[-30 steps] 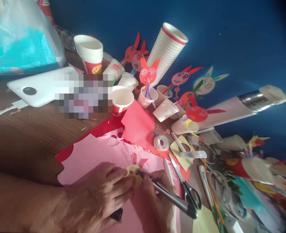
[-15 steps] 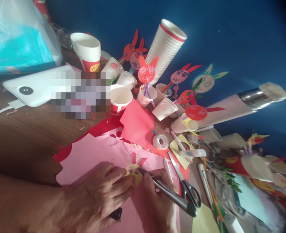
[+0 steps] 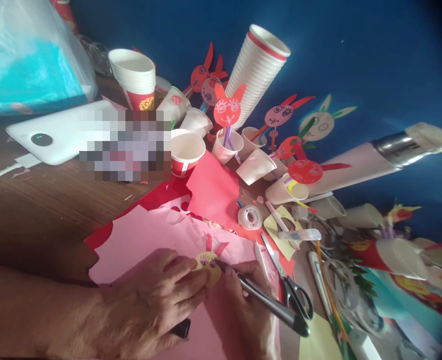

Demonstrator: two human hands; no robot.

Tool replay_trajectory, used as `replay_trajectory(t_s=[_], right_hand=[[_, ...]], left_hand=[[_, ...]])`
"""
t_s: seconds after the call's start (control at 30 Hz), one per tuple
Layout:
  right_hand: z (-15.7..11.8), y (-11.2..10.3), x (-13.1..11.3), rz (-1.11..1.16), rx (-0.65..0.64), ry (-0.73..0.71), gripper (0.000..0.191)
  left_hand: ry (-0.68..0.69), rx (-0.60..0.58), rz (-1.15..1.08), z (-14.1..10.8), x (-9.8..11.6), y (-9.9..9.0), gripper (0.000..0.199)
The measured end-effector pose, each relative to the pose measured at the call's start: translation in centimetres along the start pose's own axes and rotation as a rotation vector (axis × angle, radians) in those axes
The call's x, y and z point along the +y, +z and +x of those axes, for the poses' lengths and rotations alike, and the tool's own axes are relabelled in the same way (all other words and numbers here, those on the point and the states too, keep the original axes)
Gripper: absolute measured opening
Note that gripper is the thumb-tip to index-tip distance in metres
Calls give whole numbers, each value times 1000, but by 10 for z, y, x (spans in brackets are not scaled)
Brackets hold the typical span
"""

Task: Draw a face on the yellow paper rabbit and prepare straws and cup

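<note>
A small yellow paper rabbit face (image 3: 210,270) with red ears and drawn eyes lies on pink paper (image 3: 138,240). The fingers of my left hand (image 3: 160,295) hold its left side and cover part of it. A black marker cap (image 3: 181,328) pokes out beneath that palm. In my right hand (image 3: 251,305) a black marker (image 3: 273,302) is gripped, its tip at the face's upper right, near the drawn eyes. Black-handled scissors (image 3: 288,277) lie open-bladed just right of this hand, beside a white pen (image 3: 261,260).
Behind the paper stand several paper cups, some bearing paper rabbit heads, and a tall cup stack (image 3: 258,70). Clear tape (image 3: 250,217) sits on red paper (image 3: 215,190). At left are a white power bank (image 3: 63,132) with a cable and a plastic bag (image 3: 33,65). A flask (image 3: 356,165) leans right.
The view has shifted slightly. My right hand and the marker stay nearly in place at the yellow face, and my left hand still holds it.
</note>
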State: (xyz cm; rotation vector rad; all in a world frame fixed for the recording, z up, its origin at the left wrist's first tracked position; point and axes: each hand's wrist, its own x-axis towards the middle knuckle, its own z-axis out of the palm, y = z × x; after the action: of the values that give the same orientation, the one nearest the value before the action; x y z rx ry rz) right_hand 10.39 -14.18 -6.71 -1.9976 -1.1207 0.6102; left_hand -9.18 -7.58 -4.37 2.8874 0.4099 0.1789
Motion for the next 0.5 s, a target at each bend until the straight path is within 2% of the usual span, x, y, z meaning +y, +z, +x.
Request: replay_trajectory(t_s=[0.23,0.5], right_hand=[[0,-5,1,-9,-5,13,27],[0,2,3,25,61,-15,26]], left_hand=[[-46,24,-36,-3,4,10,52],[19,-18,-35,-1,-3,-5,57]])
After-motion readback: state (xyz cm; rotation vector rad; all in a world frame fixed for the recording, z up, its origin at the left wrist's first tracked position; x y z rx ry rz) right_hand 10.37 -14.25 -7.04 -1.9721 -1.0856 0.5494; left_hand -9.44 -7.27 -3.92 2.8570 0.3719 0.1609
